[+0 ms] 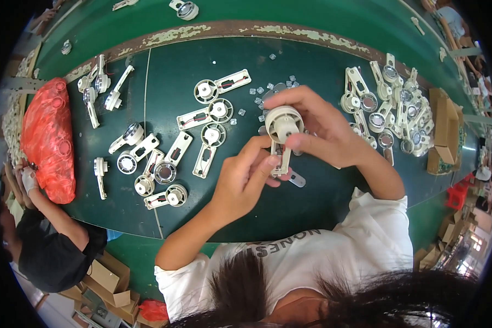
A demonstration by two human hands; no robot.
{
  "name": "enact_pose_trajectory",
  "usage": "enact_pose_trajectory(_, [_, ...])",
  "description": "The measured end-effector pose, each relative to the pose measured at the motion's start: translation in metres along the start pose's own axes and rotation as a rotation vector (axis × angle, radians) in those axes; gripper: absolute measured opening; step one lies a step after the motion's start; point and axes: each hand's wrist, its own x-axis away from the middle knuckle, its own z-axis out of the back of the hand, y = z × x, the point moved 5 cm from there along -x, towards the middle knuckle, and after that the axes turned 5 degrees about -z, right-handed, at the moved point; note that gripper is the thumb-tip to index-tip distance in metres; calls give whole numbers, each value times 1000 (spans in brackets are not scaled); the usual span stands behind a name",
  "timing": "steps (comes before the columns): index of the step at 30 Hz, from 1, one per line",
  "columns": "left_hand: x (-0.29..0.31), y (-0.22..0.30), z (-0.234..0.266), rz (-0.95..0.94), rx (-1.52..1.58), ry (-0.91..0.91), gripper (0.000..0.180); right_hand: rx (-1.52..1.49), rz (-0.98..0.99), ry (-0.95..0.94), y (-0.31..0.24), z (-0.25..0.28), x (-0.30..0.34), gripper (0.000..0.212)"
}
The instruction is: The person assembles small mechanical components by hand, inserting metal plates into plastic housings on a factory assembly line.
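Note:
In front of me I hold up a cream plastic fan housing [284,122] with a round head and a handle. My left hand [240,177] pinches its handle from below. My right hand [325,128] wraps round the round head, with the thumb at the centre and the fingers over the far rim. Beneath my hands lie small clear square pieces [261,90] and a clear oblong strip [296,178], partly hidden. To the left, several similar housings [213,134] lie with spoked rings, central motors and red wires in their handles.
A heap of housings [404,109] covers the right of the green table, beside an open cardboard box [447,131]. A red plastic bag [49,139] stands at the left edge, near a co-worker's gloved hand [29,179]. A worn raised ledge [246,27] runs along the back.

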Motion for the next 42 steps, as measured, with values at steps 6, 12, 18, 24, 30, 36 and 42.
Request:
enact_pose_trajectory(6, [-4,-8,7,-12,-78,9,22,-209,-130,-11,3,5,-6,39])
enact_pose_trajectory(12, [-3,-15,6,-51,-8,44,19,-245,-224,14,20,5,-6,37])
enact_pose_trajectory(18, [-5,-11,4,12,-93,-10,19,-43,-124,9,24,3,-5,45])
enact_pose_trajectory(24, [-7,-17,11,-121,-109,33,13,-235,-231,-16,34,0,-4,45])
enact_pose_trajectory(30, [-5,-2,7,-244,-573,126,12,299,35,62,-1,-5,1,61])
enact_pose_trajectory(36, [-4,-13,2,37,233,-62,24,483,186,241,13,-1,0,17])
enact_pose_trajectory(42, [-1,-15,-8,127,395,-130,36,490,291,252,16,1,0,17])
